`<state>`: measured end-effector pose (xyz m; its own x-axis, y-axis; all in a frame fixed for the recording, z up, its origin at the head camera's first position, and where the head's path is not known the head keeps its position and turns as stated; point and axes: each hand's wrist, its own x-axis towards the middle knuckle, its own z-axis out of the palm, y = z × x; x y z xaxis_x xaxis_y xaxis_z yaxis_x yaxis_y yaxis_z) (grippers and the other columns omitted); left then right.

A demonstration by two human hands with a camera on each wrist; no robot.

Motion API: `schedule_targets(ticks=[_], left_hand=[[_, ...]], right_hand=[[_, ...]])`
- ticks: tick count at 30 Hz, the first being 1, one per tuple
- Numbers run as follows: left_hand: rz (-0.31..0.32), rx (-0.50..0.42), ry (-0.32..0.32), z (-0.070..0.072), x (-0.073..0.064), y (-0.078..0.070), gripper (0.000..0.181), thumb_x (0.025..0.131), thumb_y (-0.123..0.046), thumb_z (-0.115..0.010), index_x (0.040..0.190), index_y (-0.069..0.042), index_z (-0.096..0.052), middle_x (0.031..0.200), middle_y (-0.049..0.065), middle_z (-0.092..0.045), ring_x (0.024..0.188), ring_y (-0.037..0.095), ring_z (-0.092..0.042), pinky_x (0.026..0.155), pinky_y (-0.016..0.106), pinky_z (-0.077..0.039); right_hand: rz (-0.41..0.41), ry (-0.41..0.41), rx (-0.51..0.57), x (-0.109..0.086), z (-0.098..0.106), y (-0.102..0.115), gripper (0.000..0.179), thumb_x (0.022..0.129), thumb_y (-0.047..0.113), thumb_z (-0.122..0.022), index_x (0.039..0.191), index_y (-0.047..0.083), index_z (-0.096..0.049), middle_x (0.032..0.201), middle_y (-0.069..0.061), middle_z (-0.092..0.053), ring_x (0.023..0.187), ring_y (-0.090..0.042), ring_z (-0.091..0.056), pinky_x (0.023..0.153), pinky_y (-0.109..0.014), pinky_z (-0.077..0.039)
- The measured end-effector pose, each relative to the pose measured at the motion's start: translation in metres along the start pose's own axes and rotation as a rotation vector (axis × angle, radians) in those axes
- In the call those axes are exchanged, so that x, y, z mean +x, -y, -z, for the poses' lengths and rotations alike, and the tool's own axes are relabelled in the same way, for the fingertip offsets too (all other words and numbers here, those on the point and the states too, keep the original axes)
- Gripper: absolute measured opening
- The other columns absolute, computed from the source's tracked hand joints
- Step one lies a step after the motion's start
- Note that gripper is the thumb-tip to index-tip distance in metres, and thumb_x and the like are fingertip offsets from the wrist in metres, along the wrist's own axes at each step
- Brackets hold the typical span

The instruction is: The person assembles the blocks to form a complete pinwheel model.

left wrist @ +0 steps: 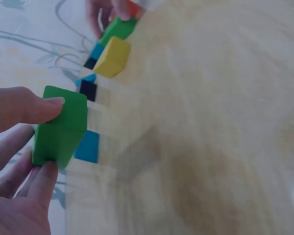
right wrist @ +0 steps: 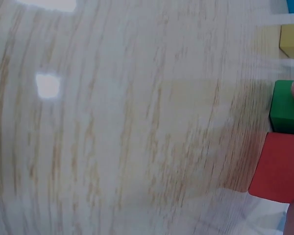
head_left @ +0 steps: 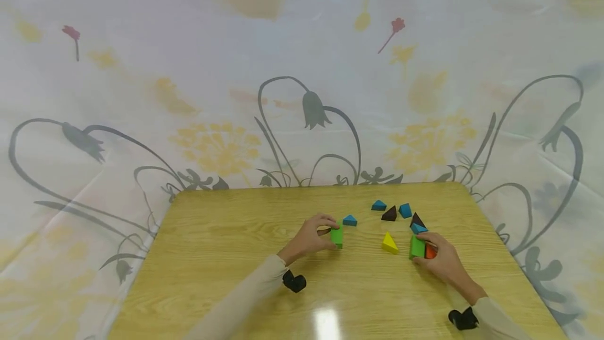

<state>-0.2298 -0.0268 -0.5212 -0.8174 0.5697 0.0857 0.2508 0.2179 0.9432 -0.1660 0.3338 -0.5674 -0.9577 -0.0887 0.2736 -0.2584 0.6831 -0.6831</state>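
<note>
My left hand [head_left: 310, 236] pinches a green block [head_left: 337, 237] between thumb and fingers, as the left wrist view shows plainly. In that view the block [left wrist: 61, 129] is held in front of a blue block. Farther right, my right hand [head_left: 443, 260] holds a second green block [head_left: 417, 247] by its ends, thumb at the near side. A red block [head_left: 430, 252] lies right beside it, partly covered by the hand in the head view; the right wrist view shows its broad face [right wrist: 277, 167]. Between the hands stands a yellow triangular block [head_left: 389, 244].
A blue triangular block [head_left: 349, 220] lies just beyond the left hand. Toward the back are blue blocks [head_left: 379, 205] [head_left: 405, 210] and dark triangular blocks [head_left: 390, 214] [head_left: 417, 220]; another blue block [head_left: 418, 228] sits by the right fingers. The wooden table [head_left: 226, 235] meets a flowered cloth [head_left: 292, 146].
</note>
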Motion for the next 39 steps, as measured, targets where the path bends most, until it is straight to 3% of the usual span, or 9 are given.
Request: schedule_targets(ticks=[4,8,11,16,23,25,29,34,39], left_hand=[[0.039,-0.012,-0.006,0.001,-0.026,0.006,0.043,0.075,0.004,-0.077,0.115,0.001,-0.063,0.129,0.017,-0.047,0.12,0.026,-0.049,0.098,0.026,-0.044],[0.043,-0.051,-0.026,-0.005,-0.046,0.01,0.043,0.074,0.005,-0.077,0.114,0.001,-0.063,0.129,0.015,-0.047,0.12,0.029,-0.05,0.098,0.027,-0.044],[0.033,-0.068,-0.032,-0.012,-0.062,0.013,0.043,0.073,0.006,-0.077,0.114,0.002,-0.063,0.129,0.017,-0.047,0.12,0.032,-0.05,0.098,0.029,-0.045],[0.03,-0.089,-0.039,-0.026,-0.091,0.019,0.043,0.071,0.006,-0.079,0.112,0.003,-0.064,0.127,0.018,-0.048,0.119,0.032,-0.051,0.097,0.027,-0.045],[0.048,-0.125,-0.033,-0.037,-0.13,0.023,0.042,0.073,0.003,-0.078,0.112,0.002,-0.064,0.128,0.015,-0.047,0.12,0.03,-0.05,0.096,0.025,-0.045],[0.027,-0.12,-0.03,-0.04,-0.137,0.024,0.041,0.074,0.002,-0.077,0.113,0.002,-0.063,0.127,0.014,-0.047,0.119,0.028,-0.05,0.096,0.024,-0.045],[-0.038,-0.108,-0.038,-0.046,-0.147,0.027,0.041,0.075,0.002,-0.077,0.113,0.003,-0.063,0.126,0.014,-0.048,0.118,0.026,-0.051,0.095,0.024,-0.045],[-0.108,-0.033,-0.073,-0.051,-0.154,0.03,0.041,0.076,-0.002,-0.078,0.114,0.004,-0.064,0.128,0.017,-0.049,0.119,0.028,-0.051,0.096,0.025,-0.046],[-0.148,0.016,-0.122,-0.056,-0.163,0.034,0.044,0.078,-0.009,-0.078,0.117,0.004,-0.063,0.13,0.017,-0.048,0.122,0.032,-0.05,0.098,0.026,-0.044]], right_hand=[[-0.013,0.029,-0.009,0.004,-0.002,0.001,0.054,0.069,0.007,-0.084,0.117,-0.004,-0.06,0.118,-0.019,-0.056,0.109,-0.04,-0.052,0.083,-0.005,-0.04],[-0.019,0.041,-0.032,0.006,0.0,0.001,0.054,0.071,0.009,-0.083,0.117,-0.004,-0.06,0.119,-0.02,-0.055,0.109,-0.042,-0.052,0.085,-0.022,-0.051],[-0.008,0.032,-0.041,0.006,0.001,0.002,0.053,0.071,0.009,-0.083,0.116,-0.006,-0.061,0.118,-0.02,-0.056,0.108,-0.042,-0.052,0.083,-0.019,-0.051],[0.013,0.019,-0.028,0.006,0.004,0.004,0.052,0.069,0.007,-0.084,0.114,-0.006,-0.061,0.116,-0.02,-0.056,0.104,-0.042,-0.053,0.079,0.001,-0.037],[0.032,0.044,-0.009,0.011,0.002,0.011,0.051,0.07,0.004,-0.083,0.114,-0.008,-0.061,0.115,-0.021,-0.054,0.103,-0.045,-0.054,0.08,-0.01,-0.048],[0.033,0.047,0.018,0.013,0.003,0.013,0.051,0.071,0.003,-0.082,0.115,-0.008,-0.06,0.116,-0.021,-0.053,0.103,-0.046,-0.054,0.08,-0.008,-0.048],[0.048,0.047,0.075,0.017,0.007,0.019,0.051,0.072,0.001,-0.08,0.117,-0.01,-0.058,0.117,-0.023,-0.051,0.103,-0.047,-0.053,0.08,-0.026,-0.054],[0.057,0.056,0.09,0.025,0.011,0.031,0.051,0.074,0.002,-0.079,0.119,-0.009,-0.057,0.12,-0.022,-0.05,0.104,-0.044,-0.052,0.081,-0.036,-0.054],[0.069,0.059,0.084,0.031,0.009,0.045,0.051,0.075,0.009,-0.081,0.12,-0.006,-0.059,0.12,-0.018,-0.052,0.105,-0.033,-0.054,0.083,-0.022,-0.053]])
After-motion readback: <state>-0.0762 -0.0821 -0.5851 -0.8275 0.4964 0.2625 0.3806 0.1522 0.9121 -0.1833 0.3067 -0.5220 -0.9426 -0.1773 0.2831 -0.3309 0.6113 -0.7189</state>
